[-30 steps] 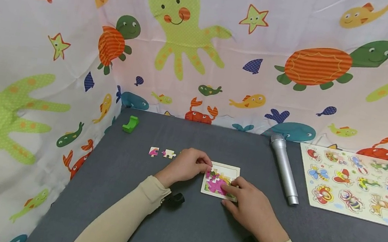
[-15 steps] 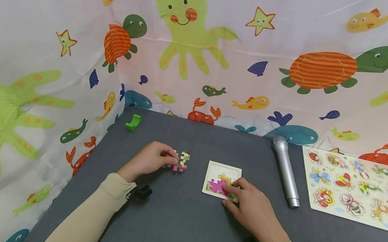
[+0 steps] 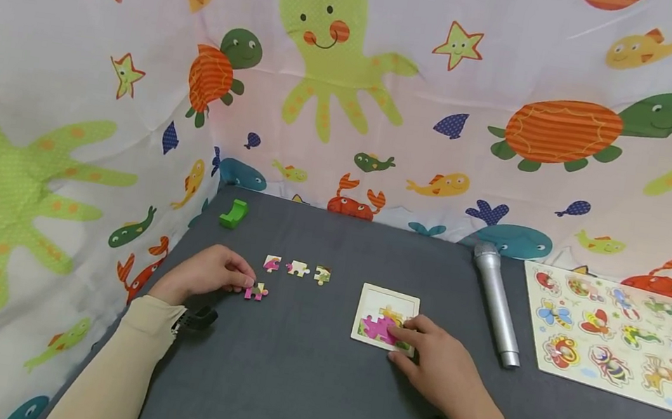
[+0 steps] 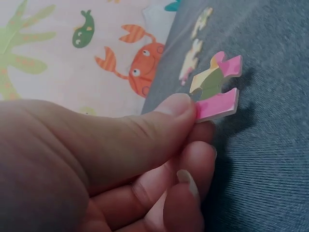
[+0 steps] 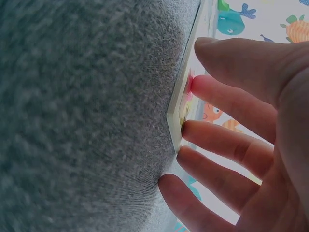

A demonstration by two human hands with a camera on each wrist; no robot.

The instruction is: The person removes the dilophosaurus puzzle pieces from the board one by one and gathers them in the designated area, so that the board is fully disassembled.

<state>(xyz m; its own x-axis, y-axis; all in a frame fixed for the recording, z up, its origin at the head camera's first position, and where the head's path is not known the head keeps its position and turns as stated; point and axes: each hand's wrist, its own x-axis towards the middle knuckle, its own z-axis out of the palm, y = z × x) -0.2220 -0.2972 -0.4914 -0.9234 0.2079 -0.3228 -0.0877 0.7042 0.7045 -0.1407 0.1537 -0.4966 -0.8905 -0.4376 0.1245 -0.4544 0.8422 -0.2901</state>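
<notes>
Between thumb and forefinger my left hand (image 3: pixel 206 274) (image 4: pixel 120 154) pinches a pink, green and cream puzzle piece (image 3: pixel 257 291) (image 4: pixel 212 87), held close over the grey table. Three more loose pieces lie in a row just behind it: a pink one (image 3: pixel 272 263), a cream one (image 3: pixel 298 269) and a green and cream one (image 3: pixel 322 276). Fingertips of my right hand (image 3: pixel 448 373) (image 5: pixel 241 130) rest on the lower right part of the small square puzzle tray (image 3: pixel 367 298) (image 5: pixel 173 113), which holds pink and yellow pieces along its lower part.
A silver microphone (image 3: pixel 497 305) lies right of the tray. Farther right is a large board (image 3: pixel 602 368) with insect pictures. A green block (image 3: pixel 234 214) stands at the table's back left, and a curtain (image 3: pixel 395 47) with sea animals hangs behind and at the left.
My left hand has left the tray and moved left, now holding a piece, and three loose pieces show uncovered. Fewer pieces lie in the tray. My right hand has stayed at the tray.
</notes>
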